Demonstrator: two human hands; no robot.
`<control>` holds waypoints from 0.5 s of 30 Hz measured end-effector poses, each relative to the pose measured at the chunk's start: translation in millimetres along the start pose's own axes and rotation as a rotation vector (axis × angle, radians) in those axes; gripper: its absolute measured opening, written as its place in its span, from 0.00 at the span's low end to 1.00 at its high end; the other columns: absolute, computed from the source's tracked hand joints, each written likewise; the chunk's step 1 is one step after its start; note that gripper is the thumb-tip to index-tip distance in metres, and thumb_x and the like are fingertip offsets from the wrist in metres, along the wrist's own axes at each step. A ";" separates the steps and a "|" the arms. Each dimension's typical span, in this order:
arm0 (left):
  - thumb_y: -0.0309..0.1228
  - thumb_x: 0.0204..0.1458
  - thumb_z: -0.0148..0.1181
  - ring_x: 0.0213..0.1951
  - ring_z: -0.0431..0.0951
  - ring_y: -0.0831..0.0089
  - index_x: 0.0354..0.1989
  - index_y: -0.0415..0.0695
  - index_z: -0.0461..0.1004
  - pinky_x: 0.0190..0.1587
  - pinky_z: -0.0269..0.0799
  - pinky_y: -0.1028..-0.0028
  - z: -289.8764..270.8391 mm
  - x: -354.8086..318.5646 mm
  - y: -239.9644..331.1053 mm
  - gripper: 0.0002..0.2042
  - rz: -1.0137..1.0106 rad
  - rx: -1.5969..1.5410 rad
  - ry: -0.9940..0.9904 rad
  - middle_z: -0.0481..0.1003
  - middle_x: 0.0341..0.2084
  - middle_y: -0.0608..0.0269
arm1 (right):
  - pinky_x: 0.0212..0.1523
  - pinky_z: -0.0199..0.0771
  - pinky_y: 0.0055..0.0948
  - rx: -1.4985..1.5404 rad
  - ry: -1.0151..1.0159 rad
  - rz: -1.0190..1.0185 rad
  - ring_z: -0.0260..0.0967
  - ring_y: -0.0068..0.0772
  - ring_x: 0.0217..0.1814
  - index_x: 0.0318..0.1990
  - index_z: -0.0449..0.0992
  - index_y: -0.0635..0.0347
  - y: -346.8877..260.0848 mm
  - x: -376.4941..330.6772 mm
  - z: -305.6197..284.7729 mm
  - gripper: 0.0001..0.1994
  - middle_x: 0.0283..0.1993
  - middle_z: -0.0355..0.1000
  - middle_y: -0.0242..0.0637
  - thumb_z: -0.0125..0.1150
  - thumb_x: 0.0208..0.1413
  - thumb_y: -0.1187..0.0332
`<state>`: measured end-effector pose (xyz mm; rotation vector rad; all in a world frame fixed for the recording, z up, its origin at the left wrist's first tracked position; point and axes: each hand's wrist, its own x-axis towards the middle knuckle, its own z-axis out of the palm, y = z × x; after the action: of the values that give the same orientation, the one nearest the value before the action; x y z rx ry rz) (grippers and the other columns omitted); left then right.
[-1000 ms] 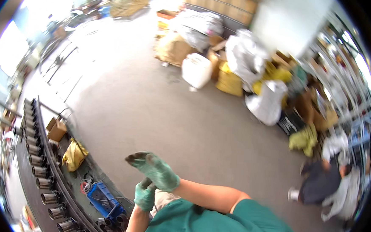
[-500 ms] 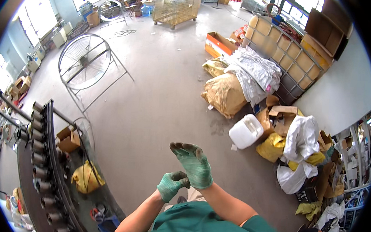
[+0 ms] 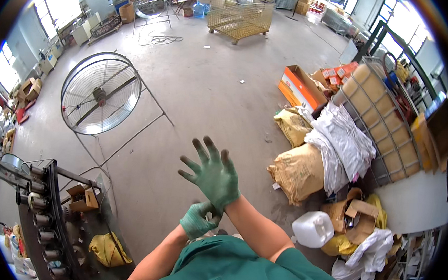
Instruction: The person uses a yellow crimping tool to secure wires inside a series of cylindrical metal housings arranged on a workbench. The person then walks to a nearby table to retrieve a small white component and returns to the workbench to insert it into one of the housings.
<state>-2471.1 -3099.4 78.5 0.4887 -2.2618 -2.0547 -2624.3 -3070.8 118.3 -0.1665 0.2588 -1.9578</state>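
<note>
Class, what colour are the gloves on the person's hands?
Green knitted gloves on the right hand and left hand, seen in the head view.

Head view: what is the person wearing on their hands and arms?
Both hands wear green knit work gloves with a slightly worn, mottled surface: the right hand and the left hand. The glove cuffs end at the wrists. The forearms are bare below short green sleeves of a matching top. No watch, bands or markings show.
</note>
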 end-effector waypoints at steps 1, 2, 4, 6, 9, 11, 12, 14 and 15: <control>0.20 0.53 0.62 0.37 0.77 0.76 0.39 0.39 0.81 0.46 0.75 0.72 -27.1 34.2 -10.4 0.06 0.046 -0.033 0.016 0.80 0.33 0.63 | 0.77 0.51 0.60 0.043 0.027 0.026 0.54 0.57 0.76 0.69 0.68 0.48 -7.7 42.2 1.2 0.33 0.75 0.59 0.41 0.52 0.65 0.37; 0.20 0.53 0.62 0.37 0.77 0.76 0.39 0.39 0.81 0.45 0.75 0.72 -52.2 67.7 -19.6 0.06 0.044 -0.076 0.022 0.80 0.32 0.64 | 0.76 0.54 0.60 0.030 0.074 -0.005 0.60 0.57 0.72 0.67 0.69 0.51 -11.9 80.2 -8.4 0.34 0.69 0.65 0.44 0.52 0.64 0.37; 0.21 0.53 0.62 0.38 0.77 0.77 0.39 0.40 0.81 0.44 0.75 0.71 -103.8 140.6 -34.1 0.06 0.014 -0.041 -0.015 0.80 0.32 0.63 | 0.74 0.58 0.60 -0.037 0.132 -0.082 0.69 0.59 0.64 0.65 0.71 0.55 -30.6 163.6 -33.0 0.34 0.58 0.74 0.47 0.51 0.63 0.37; 0.23 0.53 0.64 0.37 0.78 0.77 0.39 0.41 0.81 0.44 0.75 0.71 -160.0 217.2 -23.1 0.06 0.059 0.022 -0.099 0.81 0.32 0.62 | 0.72 0.62 0.61 -0.111 0.104 -0.143 0.76 0.61 0.52 0.60 0.74 0.61 -58.8 250.7 -68.8 0.33 0.42 0.81 0.48 0.49 0.64 0.39; 0.28 0.55 0.66 0.38 0.80 0.75 0.42 0.42 0.82 0.45 0.76 0.69 -227.6 319.2 8.8 0.08 0.104 0.128 -0.271 0.83 0.34 0.61 | 0.76 0.52 0.63 -0.159 0.073 -0.154 0.62 0.61 0.72 0.70 0.67 0.48 -100.7 337.7 -29.5 0.36 0.71 0.65 0.46 0.47 0.64 0.34; 0.30 0.57 0.66 0.39 0.80 0.74 0.44 0.42 0.82 0.46 0.77 0.68 -264.7 385.0 15.8 0.09 0.081 0.075 -0.373 0.84 0.36 0.61 | 0.79 0.42 0.63 -0.213 -0.009 -0.180 0.48 0.59 0.80 0.74 0.61 0.41 -129.8 390.9 -44.8 0.39 0.81 0.49 0.40 0.46 0.63 0.30; 0.34 0.59 0.66 0.42 0.81 0.68 0.49 0.42 0.81 0.50 0.77 0.66 -293.5 415.2 25.6 0.13 0.106 0.143 -0.472 0.83 0.40 0.58 | 0.80 0.37 0.59 -0.316 -0.001 -0.200 0.45 0.55 0.82 0.77 0.57 0.40 -144.2 414.0 -42.7 0.42 0.83 0.45 0.40 0.44 0.62 0.27; 0.36 0.59 0.66 0.44 0.82 0.63 0.50 0.42 0.81 0.51 0.77 0.64 -345.9 475.4 30.9 0.15 0.143 0.226 -0.460 0.83 0.42 0.55 | 0.82 0.36 0.50 -0.448 -0.085 -0.201 0.47 0.48 0.82 0.77 0.57 0.53 -180.5 447.5 -59.6 0.44 0.81 0.50 0.43 0.36 0.66 0.28; 0.37 0.58 0.66 0.45 0.82 0.60 0.51 0.43 0.81 0.51 0.77 0.63 -375.3 505.8 37.7 0.16 0.164 0.267 -0.460 0.82 0.43 0.54 | 0.82 0.36 0.49 -0.564 -0.113 -0.198 0.48 0.46 0.82 0.75 0.60 0.58 -199.9 462.8 -62.4 0.45 0.80 0.54 0.47 0.35 0.66 0.29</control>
<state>-2867.1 -3590.6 70.9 -0.1857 -2.7352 -1.9484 -2997.3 -3415.5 107.8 -0.6881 0.7399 -2.0162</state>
